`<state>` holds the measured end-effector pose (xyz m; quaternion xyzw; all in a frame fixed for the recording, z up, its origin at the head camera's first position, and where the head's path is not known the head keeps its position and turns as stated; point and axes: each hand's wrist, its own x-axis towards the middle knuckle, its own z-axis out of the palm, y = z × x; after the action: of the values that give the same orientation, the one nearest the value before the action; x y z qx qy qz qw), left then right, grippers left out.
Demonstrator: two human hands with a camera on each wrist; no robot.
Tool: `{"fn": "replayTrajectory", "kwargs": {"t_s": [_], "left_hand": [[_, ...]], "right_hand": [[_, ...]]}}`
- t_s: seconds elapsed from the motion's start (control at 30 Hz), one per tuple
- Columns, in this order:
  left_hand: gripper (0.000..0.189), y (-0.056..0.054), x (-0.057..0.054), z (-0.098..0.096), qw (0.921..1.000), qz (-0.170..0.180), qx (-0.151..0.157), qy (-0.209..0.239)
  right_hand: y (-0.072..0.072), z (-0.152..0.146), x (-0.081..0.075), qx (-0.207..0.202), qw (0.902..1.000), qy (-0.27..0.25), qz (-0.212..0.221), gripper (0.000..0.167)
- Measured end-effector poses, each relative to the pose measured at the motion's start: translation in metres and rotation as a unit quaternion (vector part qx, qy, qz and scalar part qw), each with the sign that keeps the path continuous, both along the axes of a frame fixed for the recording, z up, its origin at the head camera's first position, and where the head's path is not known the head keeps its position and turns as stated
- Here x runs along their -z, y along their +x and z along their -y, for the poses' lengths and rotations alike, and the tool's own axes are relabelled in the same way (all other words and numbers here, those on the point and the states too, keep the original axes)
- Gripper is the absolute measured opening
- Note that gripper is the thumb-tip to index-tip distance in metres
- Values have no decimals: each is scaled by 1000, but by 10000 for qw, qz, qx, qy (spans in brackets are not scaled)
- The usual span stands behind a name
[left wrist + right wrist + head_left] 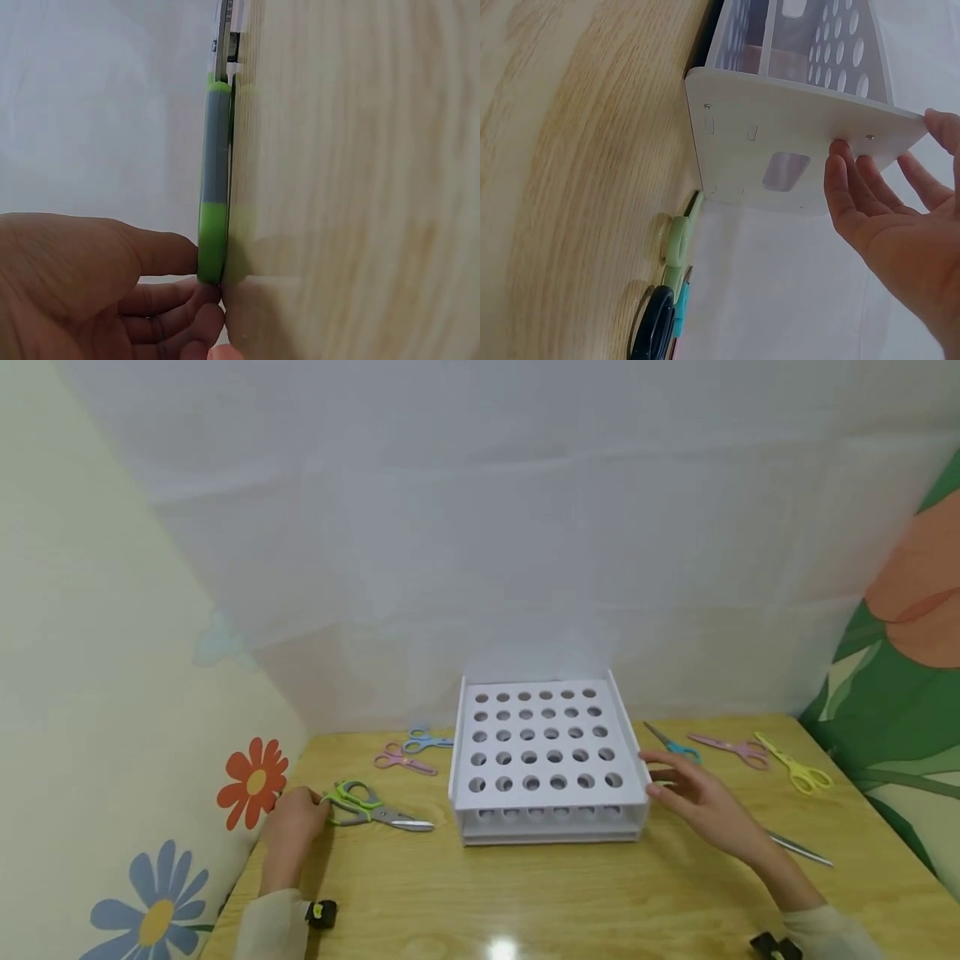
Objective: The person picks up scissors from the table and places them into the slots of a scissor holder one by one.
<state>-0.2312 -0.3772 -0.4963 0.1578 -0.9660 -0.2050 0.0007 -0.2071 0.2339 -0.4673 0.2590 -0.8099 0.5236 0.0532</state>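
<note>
My left hand (pixel 295 814) is at the left of the table, with thumb and fingers pinching the handle end of green and grey scissors (pixel 384 814). In the left wrist view, those scissors (pixel 216 150) lie close along the tabletop, blades pointing away from the hand. A white rack (pixel 540 745) with rows of round holes stands at the middle back. My right hand (pixel 701 806) is at its right side, fingers loosely bent. The right wrist view shows fingertips against the rack's side panel (pixel 772 120), with the thumb at its edge.
Pink scissors (pixel 405 762) and blue scissors (pixel 427 742) lie left of the rack. On the right are teal scissors (pixel 681 748), pink scissors (pixel 738 748) and yellow scissors (pixel 798 768). Light green scissors (pixel 676 240) and dark-handled scissors (pixel 654 322) lie beside the rack.
</note>
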Motion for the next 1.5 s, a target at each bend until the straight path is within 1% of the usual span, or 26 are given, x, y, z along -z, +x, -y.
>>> {"fn": "replayTrajectory", "kwargs": {"t_s": [0.1,0.17,0.33,0.4,0.47,0.53,0.6,0.63,0.7,0.73,0.8,0.83,0.87,0.97,1.07,1.1,1.2,1.3,1.4,1.5], "left_hand": [[23,2,1,5,9999,-72,-108,72],[24,2,1,6,9994,-154,-154,253],[27,1,2,4,9953,-363,-90,893],[28,1,3,3,9943,-394,-36,991],[28,0,5,3,9934,-418,-47,1072],[28,-2,6,3,9910,-476,-120,1246],[29,-4,7,4,9867,-537,-235,1518],[29,-5,7,5,9825,-567,-316,1744],[29,-7,8,5,9690,-608,-491,2344],[29,-8,9,6,9609,-613,-582,2636],[31,-10,10,6,9420,-606,-707,3224],[33,-10,10,6,9324,-612,-753,3481],[35,-11,10,7,9247,-613,-783,3675],[41,-9,10,7,9139,-639,-670,3953],[42,-7,8,6,9069,-595,-511,4140],[43,-6,7,6,9034,-571,-442,4227],[46,-6,5,5,8890,-474,-377,4538],[48,-7,3,4,8756,-448,-304,4801],[49,-8,0,4,8700,-462,-224,4903],[50,-7,-4,4,8665,-484,-132,4967]], "right_hand": [[-2,3,-1,-50,9999,-20,92,46],[-2,4,-2,-57,9999,7,117,46],[-3,0,-2,-74,9998,53,159,46],[-3,-1,-1,-91,9998,64,168,46],[-2,-3,-1,-107,9998,88,171,45],[-1,-3,-1,-116,9997,97,189,46],[-1,-3,-1,-120,9996,107,227,45],[-1,-2,-1,-125,9996,109,241,45],[-1,-2,-1,-126,9995,102,266,45],[-1,-2,-1,-123,9995,107,270,45],[-1,-2,-2,-127,9995,109,273,44],[-1,-2,-2,-126,9995,112,271,44],[0,-2,-2,-124,9995,115,267,44],[0,-1,-3,-114,9995,134,254,44],[0,-1,-3,-114,9995,111,267,45],[0,-1,-3,-115,9995,106,278,45],[0,-1,-2,-130,9994,79,306,45],[-1,-1,0,-116,9995,92,268,45],[-1,-1,0,-102,9997,91,191,45],[-1,-1,0,-120,9998,59,176,45]]}}
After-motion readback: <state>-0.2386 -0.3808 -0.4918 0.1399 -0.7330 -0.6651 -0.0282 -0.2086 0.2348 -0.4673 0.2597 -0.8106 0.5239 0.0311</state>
